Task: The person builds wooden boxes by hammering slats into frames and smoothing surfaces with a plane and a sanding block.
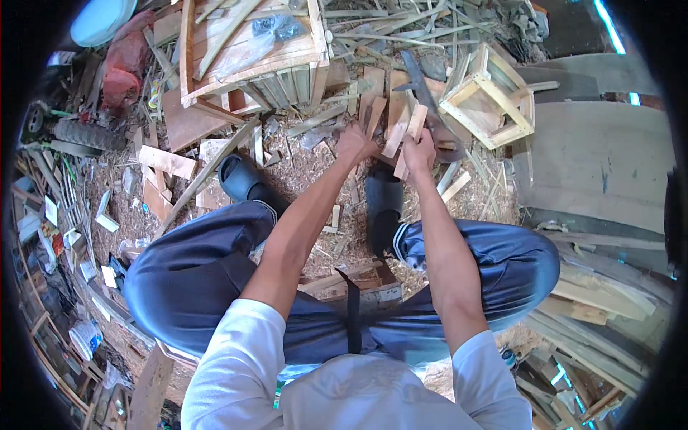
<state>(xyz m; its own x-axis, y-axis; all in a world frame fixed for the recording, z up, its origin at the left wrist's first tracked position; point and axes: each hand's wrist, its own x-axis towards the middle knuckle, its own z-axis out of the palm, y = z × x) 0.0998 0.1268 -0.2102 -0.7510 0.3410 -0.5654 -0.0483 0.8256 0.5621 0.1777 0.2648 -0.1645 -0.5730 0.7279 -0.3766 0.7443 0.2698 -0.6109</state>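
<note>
My right hand (421, 149) is closed around a short pale wood strip (416, 123) that slants up past the fingers. A second pale strip (393, 140) lies against its left side; whether the hand grips that one too is unclear. Just to the left, my left hand (352, 145) has its fingers curled at the lower end of a narrow brown wood piece (375, 117), partly hidden by the hand. Beyond both hands stand upright brown boards (398, 97) and a dark, notched metal or wooden piece (413, 72).
A small wooden frame box (494, 104) stands right of my hands. A large slatted wooden crate (254, 87) is at the far left, with scrap strips (401, 36) piled beyond. Sandals (241, 179) on my feet rest amid shavings and offcuts. Large panels (595, 158) lie right.
</note>
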